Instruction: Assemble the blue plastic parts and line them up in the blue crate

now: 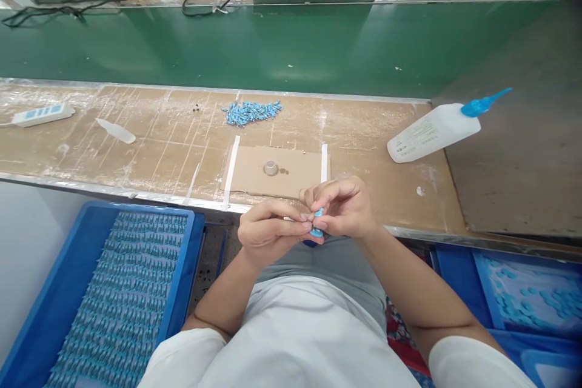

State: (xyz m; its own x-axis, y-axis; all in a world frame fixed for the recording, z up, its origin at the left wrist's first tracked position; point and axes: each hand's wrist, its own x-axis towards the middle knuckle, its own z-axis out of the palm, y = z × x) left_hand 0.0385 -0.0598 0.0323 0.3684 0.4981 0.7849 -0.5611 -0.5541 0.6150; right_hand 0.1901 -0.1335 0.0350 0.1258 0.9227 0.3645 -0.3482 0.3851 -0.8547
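Note:
My left hand (275,227) and my right hand (343,206) meet just off the front edge of the bench. Between their fingertips is a small blue plastic piece (317,231), pinched from both sides; the fingers cover much of it. Both hands are closed on it. Beyond them a cardboard sheet (291,185), taped at both ends, carries a small clear cup (271,168) with dark spots beside it. Farther back lies a heap of small blue pieces (251,113).
A white bottle with a blue nozzle (434,132) leans at the right. At the left lie a small dropper bottle (116,131) and a power strip (43,114). Blue trays of blue parts (193,254) stand below left, and another tray (486,297) below right. Behind runs a green belt (291,48).

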